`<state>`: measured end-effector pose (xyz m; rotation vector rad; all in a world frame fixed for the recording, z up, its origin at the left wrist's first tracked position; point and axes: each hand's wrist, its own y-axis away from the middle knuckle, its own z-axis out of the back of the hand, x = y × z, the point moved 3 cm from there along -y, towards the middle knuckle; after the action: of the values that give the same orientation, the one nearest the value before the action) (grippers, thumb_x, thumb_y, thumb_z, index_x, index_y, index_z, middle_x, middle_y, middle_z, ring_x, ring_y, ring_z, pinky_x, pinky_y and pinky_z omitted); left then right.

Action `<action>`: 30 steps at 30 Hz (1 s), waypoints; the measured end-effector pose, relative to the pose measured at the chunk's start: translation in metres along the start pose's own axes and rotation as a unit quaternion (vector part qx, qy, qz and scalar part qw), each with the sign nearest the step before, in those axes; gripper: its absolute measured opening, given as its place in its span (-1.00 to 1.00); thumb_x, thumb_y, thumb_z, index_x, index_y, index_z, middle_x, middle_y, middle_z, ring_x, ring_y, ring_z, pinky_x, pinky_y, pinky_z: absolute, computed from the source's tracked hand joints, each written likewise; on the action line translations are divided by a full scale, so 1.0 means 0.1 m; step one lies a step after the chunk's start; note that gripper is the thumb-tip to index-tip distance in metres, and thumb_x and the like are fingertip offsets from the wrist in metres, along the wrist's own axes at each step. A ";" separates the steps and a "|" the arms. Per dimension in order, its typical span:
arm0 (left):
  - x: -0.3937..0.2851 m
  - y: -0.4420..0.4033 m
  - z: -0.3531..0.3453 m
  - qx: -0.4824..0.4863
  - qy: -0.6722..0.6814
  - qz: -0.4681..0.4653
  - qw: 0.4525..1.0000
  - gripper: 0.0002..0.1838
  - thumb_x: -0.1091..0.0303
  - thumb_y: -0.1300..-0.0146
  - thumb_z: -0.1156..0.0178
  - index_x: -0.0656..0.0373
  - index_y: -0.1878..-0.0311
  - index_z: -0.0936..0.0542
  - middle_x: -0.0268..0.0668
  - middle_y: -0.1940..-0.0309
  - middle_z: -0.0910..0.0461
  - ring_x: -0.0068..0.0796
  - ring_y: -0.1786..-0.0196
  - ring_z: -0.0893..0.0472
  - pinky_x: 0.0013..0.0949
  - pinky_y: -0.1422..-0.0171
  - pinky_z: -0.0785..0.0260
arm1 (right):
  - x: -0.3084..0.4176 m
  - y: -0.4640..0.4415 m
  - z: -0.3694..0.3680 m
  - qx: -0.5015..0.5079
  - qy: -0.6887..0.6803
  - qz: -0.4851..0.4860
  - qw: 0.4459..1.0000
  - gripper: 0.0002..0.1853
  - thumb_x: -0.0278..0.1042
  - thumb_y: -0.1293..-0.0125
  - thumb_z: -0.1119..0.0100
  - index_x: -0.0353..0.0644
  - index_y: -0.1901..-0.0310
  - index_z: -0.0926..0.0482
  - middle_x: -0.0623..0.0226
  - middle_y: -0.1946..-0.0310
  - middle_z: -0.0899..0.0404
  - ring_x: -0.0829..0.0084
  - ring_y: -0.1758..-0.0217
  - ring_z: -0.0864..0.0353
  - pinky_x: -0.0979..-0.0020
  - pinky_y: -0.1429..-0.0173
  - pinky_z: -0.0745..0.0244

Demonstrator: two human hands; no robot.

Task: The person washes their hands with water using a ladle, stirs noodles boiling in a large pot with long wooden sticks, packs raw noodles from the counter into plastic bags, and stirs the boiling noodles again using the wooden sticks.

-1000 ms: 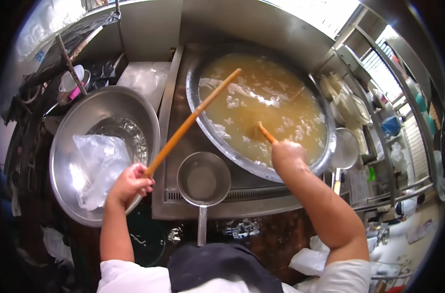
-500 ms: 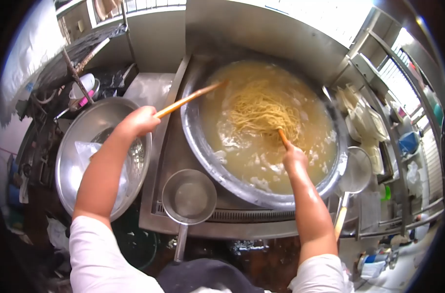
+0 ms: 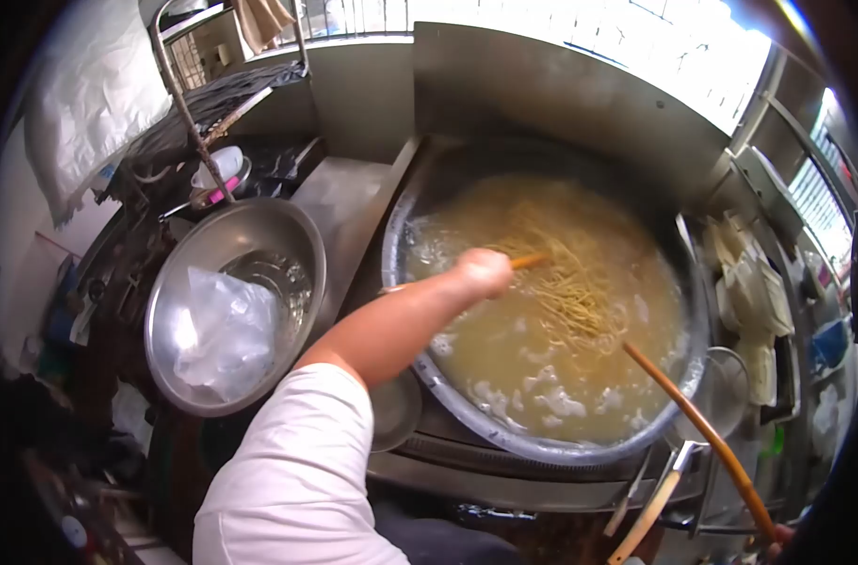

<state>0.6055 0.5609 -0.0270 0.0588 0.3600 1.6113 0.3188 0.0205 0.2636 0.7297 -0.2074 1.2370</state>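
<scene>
My left hand (image 3: 486, 272) is closed around a wooden stick (image 3: 528, 260) above the large round pot (image 3: 504, 444). The stick's tip is at the yellow noodles (image 3: 575, 292), which lie in cloudy, foamy liquid. At the lower right edge, only part of my right hand (image 3: 780, 540) shows, at the end of a second, longer wooden stick (image 3: 712, 433). That stick slants over the pot's right rim, and its far tip is at the liquid beside the noodles.
A metal basin (image 3: 165, 353) with a clear plastic bag (image 3: 226, 330) stands left. My left forearm partly covers a saucepan (image 3: 394, 410). A strainer (image 3: 721, 391) lies right of the pot, near racks with trays (image 3: 754, 301). A wall stands behind.
My left hand has moved right, over the pot, with its stick. My right hand has drawn back to the lower right with the other stick. The noodles, unseen at first, now show at the surface.
</scene>
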 end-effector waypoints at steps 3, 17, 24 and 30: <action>-0.31 0.13 -0.07 0.007 -0.103 -0.065 0.993 -0.69 0.32 -0.21 -0.07 0.14 0.01 -0.61 -0.18 0.16 -0.68 -0.24 0.09 -0.68 -0.20 0.07 -0.54 | 0.35 -0.30 -0.24 0.003 0.092 -0.009 0.996 -0.62 -0.35 -0.33 -0.13 -0.30 -0.15 -0.53 0.57 0.49 -0.42 0.74 0.54 -0.26 0.65 0.48 -0.11; -0.32 1.08 -0.15 0.020 -0.116 -0.087 0.989 -0.72 0.33 -0.17 -0.17 0.07 0.03 -0.63 -0.27 0.16 -0.69 -0.28 0.07 -0.69 -0.20 0.10 -0.55 | 0.60 -2.64 -2.91 -0.144 0.406 0.107 0.896 -0.66 -0.31 -0.40 0.13 -0.05 -0.16 -0.48 0.11 0.21 -0.66 0.14 0.16 -0.68 0.15 0.10 -0.58; -0.04 1.64 -0.17 0.023 -0.137 -0.123 0.983 -0.74 0.34 -0.15 -0.22 0.00 0.07 -0.68 -0.34 0.18 -0.71 -0.30 0.10 -0.70 -0.20 0.18 -0.56 | 0.46 -1.18 -2.97 -0.158 0.419 0.087 0.890 -0.59 -0.33 -0.30 -0.01 0.03 -0.20 -0.45 0.14 0.36 -0.60 0.11 0.26 -0.65 0.15 0.16 -0.56; 0.06 1.86 -0.11 0.075 -0.156 -0.160 0.972 -0.73 0.38 -0.16 -0.13 0.13 0.06 -0.61 -0.18 0.22 -0.69 -0.18 0.12 -0.70 -0.13 0.10 -0.56 | 1.12 0.41 -2.15 -0.184 0.388 0.119 0.895 -0.59 -0.39 -0.04 -0.27 -0.02 -0.01 -0.58 0.11 0.43 -0.57 0.06 0.31 -0.60 0.08 0.23 -0.47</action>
<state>0.4232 0.5589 0.0108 0.3490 0.2307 1.2290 0.2696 0.2448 0.1743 -0.1545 0.1376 1.5754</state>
